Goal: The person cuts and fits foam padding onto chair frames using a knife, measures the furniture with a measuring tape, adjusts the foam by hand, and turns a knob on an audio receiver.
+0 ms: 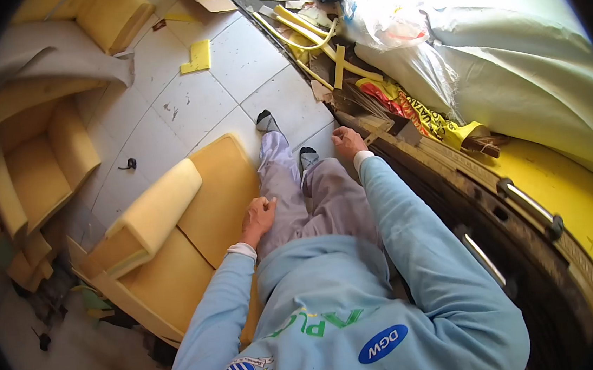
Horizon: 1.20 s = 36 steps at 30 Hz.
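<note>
Hangs left hand (258,221) by the leg (285,218) mid-frame and right hand (348,142) near the wooden rail (464,170) at right, both with curled-in fingers, maybe for balance.

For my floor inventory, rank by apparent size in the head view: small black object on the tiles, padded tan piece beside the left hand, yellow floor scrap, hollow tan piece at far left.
1. Padded tan piece
2. Hollow tan piece
3. Yellow floor scrap
4. Small black object

1 head-worn view, steeply down over hands (259,221)
</note>
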Each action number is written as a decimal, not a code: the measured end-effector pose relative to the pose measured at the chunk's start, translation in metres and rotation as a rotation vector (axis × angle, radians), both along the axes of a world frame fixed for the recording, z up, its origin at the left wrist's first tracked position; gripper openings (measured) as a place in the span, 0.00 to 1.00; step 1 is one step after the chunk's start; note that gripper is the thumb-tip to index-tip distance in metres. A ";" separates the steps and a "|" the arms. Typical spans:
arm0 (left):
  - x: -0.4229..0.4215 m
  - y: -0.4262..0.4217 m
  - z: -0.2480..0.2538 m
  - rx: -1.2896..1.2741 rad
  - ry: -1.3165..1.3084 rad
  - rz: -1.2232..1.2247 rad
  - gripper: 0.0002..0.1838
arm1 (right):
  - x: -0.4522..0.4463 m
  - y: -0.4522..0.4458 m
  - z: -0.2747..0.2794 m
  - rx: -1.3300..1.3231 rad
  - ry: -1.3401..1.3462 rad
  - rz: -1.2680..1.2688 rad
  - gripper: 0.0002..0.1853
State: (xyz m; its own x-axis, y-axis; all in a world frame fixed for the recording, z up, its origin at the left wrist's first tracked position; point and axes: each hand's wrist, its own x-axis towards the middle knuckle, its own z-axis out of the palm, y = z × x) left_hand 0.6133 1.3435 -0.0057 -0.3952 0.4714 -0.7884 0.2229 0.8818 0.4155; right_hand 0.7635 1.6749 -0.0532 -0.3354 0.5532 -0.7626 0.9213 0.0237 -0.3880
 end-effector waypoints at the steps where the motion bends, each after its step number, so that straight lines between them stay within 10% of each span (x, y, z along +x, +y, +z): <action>1: -0.011 0.014 -0.020 0.040 -0.002 -0.027 0.23 | -0.012 0.011 -0.015 -0.030 -0.031 -0.073 0.20; 9: -0.015 0.068 -0.109 -0.311 0.071 -0.182 0.50 | -0.050 0.094 -0.207 0.022 -0.063 -0.096 0.20; 25: -0.049 0.157 -0.120 -0.225 0.156 -0.215 0.39 | -0.012 0.243 -0.577 0.089 -0.080 -0.407 0.28; 31: -0.041 0.159 -0.113 -0.247 0.136 -0.169 0.36 | -0.064 0.198 -0.441 0.272 0.116 -0.634 0.21; 36: -0.040 0.154 -0.114 -0.293 0.090 -0.173 0.33 | -0.044 0.173 -0.446 0.129 -0.115 -0.276 0.19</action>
